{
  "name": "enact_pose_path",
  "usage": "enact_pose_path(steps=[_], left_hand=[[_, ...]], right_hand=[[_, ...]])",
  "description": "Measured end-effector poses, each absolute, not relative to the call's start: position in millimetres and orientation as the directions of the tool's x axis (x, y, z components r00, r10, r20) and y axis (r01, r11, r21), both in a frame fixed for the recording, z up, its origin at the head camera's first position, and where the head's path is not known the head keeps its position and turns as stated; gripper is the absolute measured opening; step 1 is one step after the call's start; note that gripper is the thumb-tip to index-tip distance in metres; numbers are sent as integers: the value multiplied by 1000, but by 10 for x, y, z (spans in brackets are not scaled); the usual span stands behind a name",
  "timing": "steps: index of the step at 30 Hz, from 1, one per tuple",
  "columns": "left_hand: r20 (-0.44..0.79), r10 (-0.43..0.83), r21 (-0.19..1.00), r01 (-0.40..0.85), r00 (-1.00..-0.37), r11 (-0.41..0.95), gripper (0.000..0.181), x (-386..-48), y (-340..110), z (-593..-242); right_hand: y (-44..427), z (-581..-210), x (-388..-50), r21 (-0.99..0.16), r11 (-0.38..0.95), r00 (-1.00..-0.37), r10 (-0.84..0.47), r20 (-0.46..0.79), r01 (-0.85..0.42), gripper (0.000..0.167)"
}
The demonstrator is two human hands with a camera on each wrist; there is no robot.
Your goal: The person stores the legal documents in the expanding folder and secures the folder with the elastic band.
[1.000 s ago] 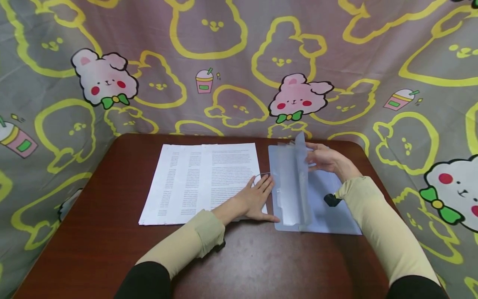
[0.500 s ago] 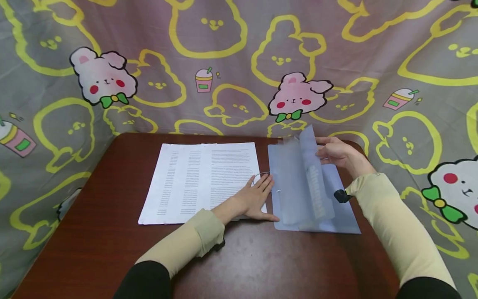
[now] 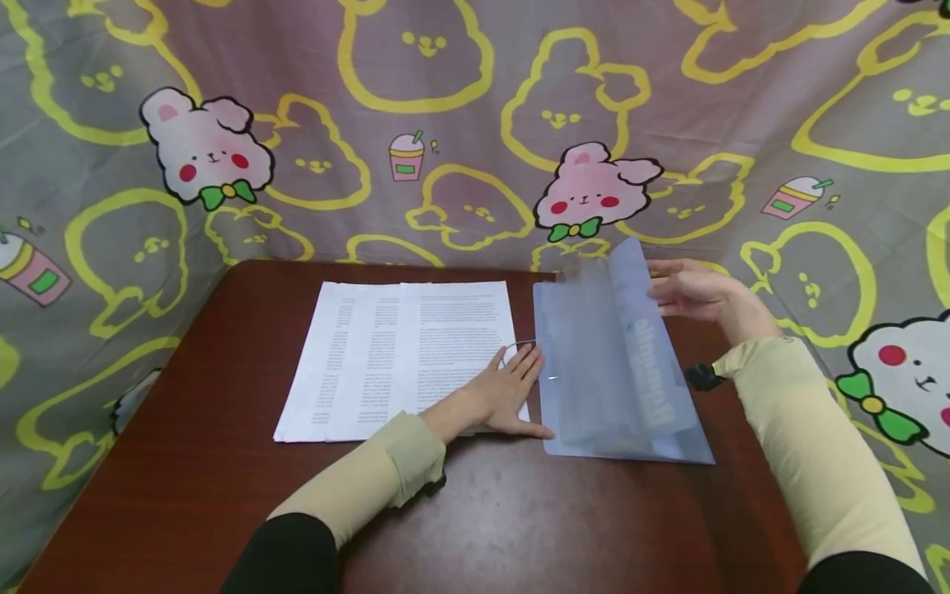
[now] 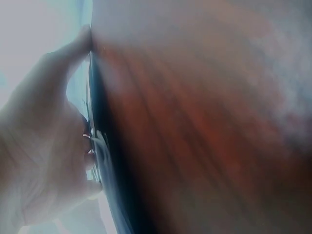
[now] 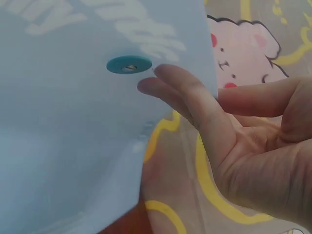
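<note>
No word can be read with certainty. Rows of small dark print are borne by the paper sheets (image 3: 397, 355) left of the left hand (image 3: 510, 398), too small to be deciphered. Large white lettering (image 5: 139, 24) is carried by the blue folder cover (image 5: 63, 117) at the right hand's (image 5: 243, 136) fingers, likewise illegible.

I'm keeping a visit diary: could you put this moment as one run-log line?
left grip: spread, touching blue folder | right grip: holding raised cover | printed papers: left of folder

Right hand (image 5: 248, 156) pinching blue cover (image 5: 73, 117) at edge; teal disc (image 5: 126, 60) and white lettering (image 5: 139, 25) on cover, cartoon cloth (image 5: 178, 161) behind.
</note>
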State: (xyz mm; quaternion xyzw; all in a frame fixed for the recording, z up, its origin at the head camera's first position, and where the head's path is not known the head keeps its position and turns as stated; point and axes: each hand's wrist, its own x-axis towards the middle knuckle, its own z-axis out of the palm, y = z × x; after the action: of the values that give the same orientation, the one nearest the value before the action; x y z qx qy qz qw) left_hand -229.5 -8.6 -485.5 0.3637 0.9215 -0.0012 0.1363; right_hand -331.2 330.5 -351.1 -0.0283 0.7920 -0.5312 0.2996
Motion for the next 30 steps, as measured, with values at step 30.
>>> enact_pose_path(steps=[30], left_hand=[[-277, 666, 93, 670, -693, 736, 126, -2329, -73, -4824]], right_hand=[[3762, -3382, -3333, -915, 79, -798, -465, -384, 395, 87]])
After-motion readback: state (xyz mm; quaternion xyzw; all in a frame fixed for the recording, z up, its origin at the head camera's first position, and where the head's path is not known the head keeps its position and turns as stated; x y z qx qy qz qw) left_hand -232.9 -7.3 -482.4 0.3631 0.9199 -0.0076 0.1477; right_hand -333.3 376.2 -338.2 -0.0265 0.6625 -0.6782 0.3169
